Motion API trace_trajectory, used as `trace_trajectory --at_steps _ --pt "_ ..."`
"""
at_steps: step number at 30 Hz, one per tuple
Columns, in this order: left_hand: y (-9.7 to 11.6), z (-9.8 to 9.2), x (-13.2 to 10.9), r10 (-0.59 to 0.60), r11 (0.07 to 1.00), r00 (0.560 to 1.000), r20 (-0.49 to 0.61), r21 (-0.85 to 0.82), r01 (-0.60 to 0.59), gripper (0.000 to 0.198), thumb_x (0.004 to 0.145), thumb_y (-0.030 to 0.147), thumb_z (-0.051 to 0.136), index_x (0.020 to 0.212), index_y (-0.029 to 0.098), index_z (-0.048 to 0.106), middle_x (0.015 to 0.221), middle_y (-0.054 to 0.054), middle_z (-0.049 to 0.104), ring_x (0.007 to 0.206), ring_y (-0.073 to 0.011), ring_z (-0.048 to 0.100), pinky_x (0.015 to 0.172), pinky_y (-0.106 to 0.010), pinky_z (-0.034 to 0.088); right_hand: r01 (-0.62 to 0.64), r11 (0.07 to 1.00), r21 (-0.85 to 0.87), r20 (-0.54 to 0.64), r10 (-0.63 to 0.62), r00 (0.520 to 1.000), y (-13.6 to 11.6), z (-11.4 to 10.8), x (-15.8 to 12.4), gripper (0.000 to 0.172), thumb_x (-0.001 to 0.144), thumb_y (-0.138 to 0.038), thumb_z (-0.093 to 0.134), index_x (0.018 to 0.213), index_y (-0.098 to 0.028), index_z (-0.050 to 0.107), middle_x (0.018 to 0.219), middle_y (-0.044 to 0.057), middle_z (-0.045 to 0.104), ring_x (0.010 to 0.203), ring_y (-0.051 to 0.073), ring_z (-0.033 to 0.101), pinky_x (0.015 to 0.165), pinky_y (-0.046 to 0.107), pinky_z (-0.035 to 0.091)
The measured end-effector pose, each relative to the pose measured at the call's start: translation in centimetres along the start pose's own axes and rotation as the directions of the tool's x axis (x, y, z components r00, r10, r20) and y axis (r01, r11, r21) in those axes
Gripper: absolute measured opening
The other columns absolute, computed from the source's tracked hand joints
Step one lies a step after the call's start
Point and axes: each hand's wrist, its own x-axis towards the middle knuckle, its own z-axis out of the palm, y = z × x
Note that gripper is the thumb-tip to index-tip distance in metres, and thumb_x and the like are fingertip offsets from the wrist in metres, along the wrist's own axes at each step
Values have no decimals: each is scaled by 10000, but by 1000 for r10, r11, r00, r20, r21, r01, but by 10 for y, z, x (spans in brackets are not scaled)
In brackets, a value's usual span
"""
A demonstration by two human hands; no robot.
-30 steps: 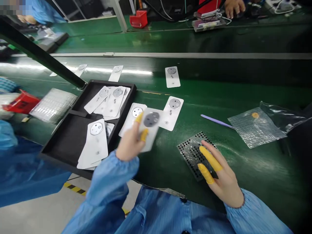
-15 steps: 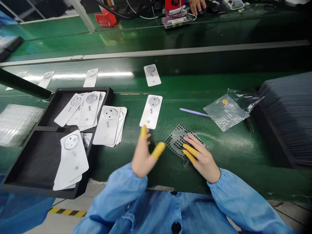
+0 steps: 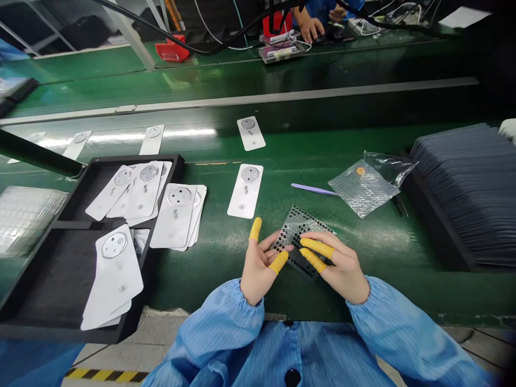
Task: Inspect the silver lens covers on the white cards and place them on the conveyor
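A clear sheet dotted with small black round pieces [image 3: 297,228] is between my hands, low over the green bench. My right hand [image 3: 341,263] grips it at its right side, with yellow finger covers on the thumb and index finger. At its left edge is my left hand [image 3: 258,266], open. Its index finger points up, its thumb is near the sheet's lower edge, and its other fingertips reach to the sheet, partly hidden. A white card with a grey octagonal disc [image 3: 245,191] lies just beyond my left hand. Purple tweezers [image 3: 314,189] lie beyond the sheet.
On the left, a black divided tray [image 3: 48,269] bears several white cards, with a stack of cards [image 3: 172,217] at its right edge. A bubble-wrap pouch [image 3: 363,185] lies beside a box of dark sheets [image 3: 463,188]. Across the bench is another person's hand [image 3: 311,28].
My left hand has moved right, from beside the white card to the sheet's left edge. The dotted sheet has turned slightly in my right hand. The camera view has shifted a little.
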Motion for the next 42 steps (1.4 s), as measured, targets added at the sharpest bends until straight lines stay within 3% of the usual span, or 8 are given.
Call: trace_trajectory --at_steps 4,10,17,26,30,33,36,42 --pt "-6 3 -3 -41 999 999 0 -6 41 923 733 390 761 1435 182 198 901 -71 740 941 -229 705 912 -391 532 -93 994 58 -45 96 994 -12 16 4 172 856 -145 597 1002 -200 670 1012 74 701 915 165 682 787 302 597" --pt "-22 0 -5 147 964 988 44 215 -153 646 832 300 652 1387 194 340 1004 -99 733 969 -230 702 907 -384 554 -129 989 73 -46 133 990 -11 18 0 209 867 -140 565 1039 -204 665 1037 72 702 932 170 688 799 295 598" --pt "-22 -13 -5 362 640 898 249 634 -434 438 738 35 545 1131 218 607 1058 -60 733 985 -257 697 864 -380 581 -45 998 37 43 43 998 -3 20 -4 214 867 -110 546 1056 -178 621 1056 102 675 971 175 659 819 312 579" --pt "-26 -17 1 426 387 754 501 653 -652 494 726 17 457 1169 194 584 963 -96 725 881 -240 705 785 -349 589 -181 973 143 204 149 967 3 15 0 109 879 -130 530 946 -197 584 975 62 622 878 143 640 751 257 566" --pt "-21 -27 -6 323 420 809 490 692 -587 486 805 86 457 1273 198 524 1023 -102 721 939 -241 696 830 -346 572 -220 965 141 144 200 969 11 22 -6 118 886 -149 524 982 -201 567 1001 72 601 908 152 632 707 238 573" --pt "18 -40 -9 81 361 899 430 828 -429 668 835 270 552 1452 203 306 1032 -82 728 902 -245 705 810 -359 571 -134 989 65 64 130 990 13 27 -12 143 877 -130 525 1002 -192 562 1059 101 579 988 177 611 805 289 563" --pt "81 -30 25 -13 188 952 305 936 -297 584 855 403 545 1386 188 433 942 -76 744 832 -255 709 805 -390 552 -57 998 30 55 55 997 10 29 -16 224 872 -93 506 1075 -182 538 1105 128 562 1012 182 602 825 300 555" --pt "153 64 187 283 249 955 -87 968 15 625 884 330 576 1411 93 335 1368 -214 504 1257 -310 490 1014 -415 402 19 999 -42 2 -19 1000 6 27 -13 204 864 -76 515 1049 -158 539 1099 151 553 986 187 610 795 297 560"
